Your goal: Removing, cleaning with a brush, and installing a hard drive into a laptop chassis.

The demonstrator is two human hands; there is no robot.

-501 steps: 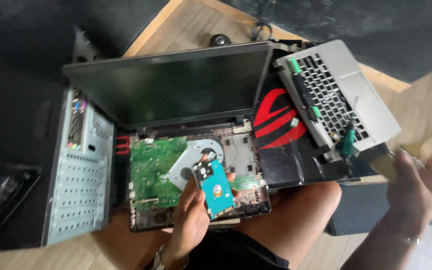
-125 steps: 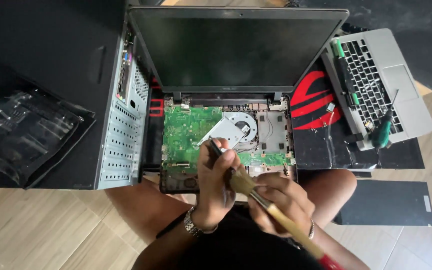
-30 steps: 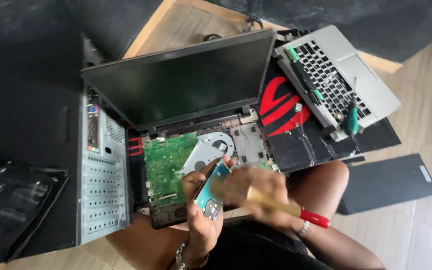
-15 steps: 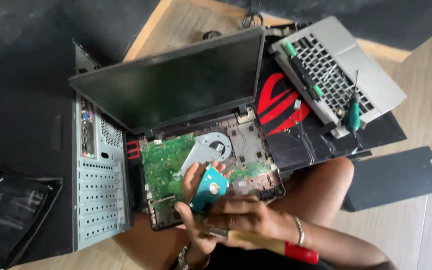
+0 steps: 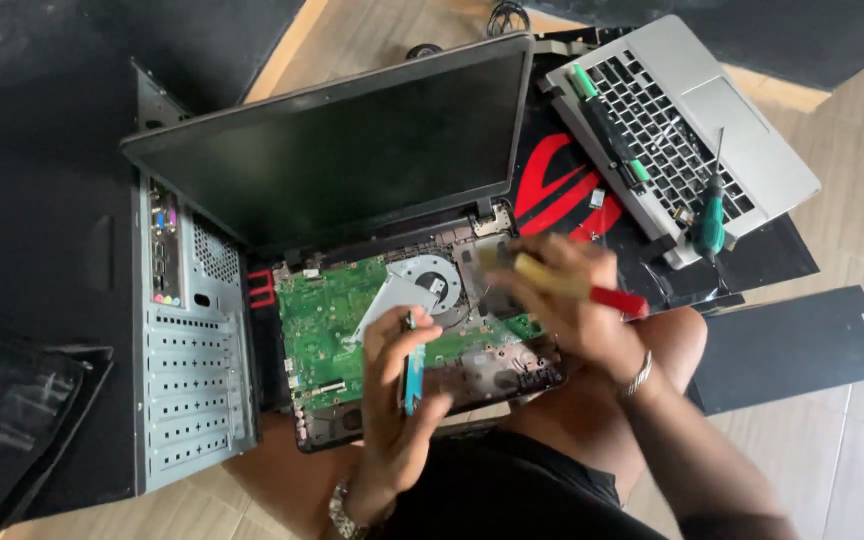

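An opened laptop (image 5: 352, 170) lies on my lap with its green circuit board (image 5: 327, 325) and round fan (image 5: 430, 277) bare. My left hand (image 5: 392, 410) grips a thin blue-labelled drive (image 5: 413, 365) on edge above the front of the board. My right hand (image 5: 567, 315) holds a wooden brush (image 5: 562, 285) with a red handle end over the right part of the laptop's base; the bristles are blurred.
A grey desktop case (image 5: 192, 350) lies at the left. A silver keyboard shell (image 5: 682, 130) with a green screwdriver (image 5: 709, 225) rests on a black-and-red mat (image 5: 552, 185) at the right. A black panel (image 5: 802, 345) lies on the floor; black plastic packaging (image 5: 12, 400) sits far left.
My right hand has swung the brush from in front of my body up and right over the laptop's base. My left hand has turned the drive on edge.
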